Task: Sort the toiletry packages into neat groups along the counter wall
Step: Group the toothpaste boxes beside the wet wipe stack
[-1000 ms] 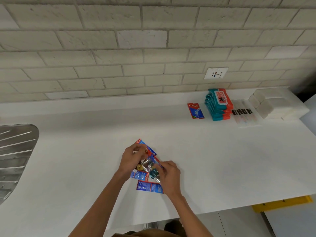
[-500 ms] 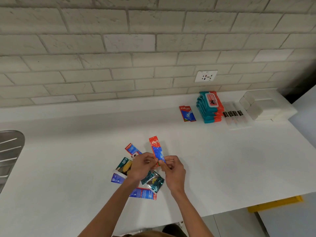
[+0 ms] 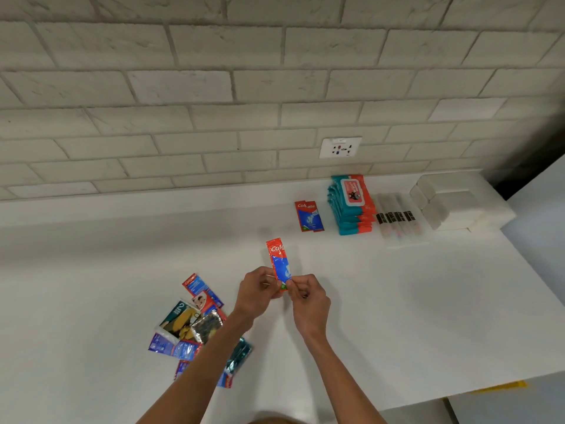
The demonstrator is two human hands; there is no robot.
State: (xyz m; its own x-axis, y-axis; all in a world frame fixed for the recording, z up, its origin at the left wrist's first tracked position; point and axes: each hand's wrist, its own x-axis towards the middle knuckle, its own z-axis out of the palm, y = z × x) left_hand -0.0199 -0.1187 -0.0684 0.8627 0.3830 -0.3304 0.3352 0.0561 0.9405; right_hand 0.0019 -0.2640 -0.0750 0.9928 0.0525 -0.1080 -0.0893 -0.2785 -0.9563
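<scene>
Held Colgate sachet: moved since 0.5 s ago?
Yes: the Colgate sachet is nearer the sorted Colgate pair, farther from the loose pile.

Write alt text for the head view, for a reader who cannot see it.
The left hand and right hand pinch the lower end of a red and blue toothpaste sachet above a white counter. A loose pile of packets lies to their left; by the brick wall sit matching sachets, stacked teal wipe packs, clear tubes and white packs.

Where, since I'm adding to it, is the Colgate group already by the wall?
In the head view, right of centre near the wall: the Colgate group lies just left of the teal wipes stack, below the wall socket.
</scene>
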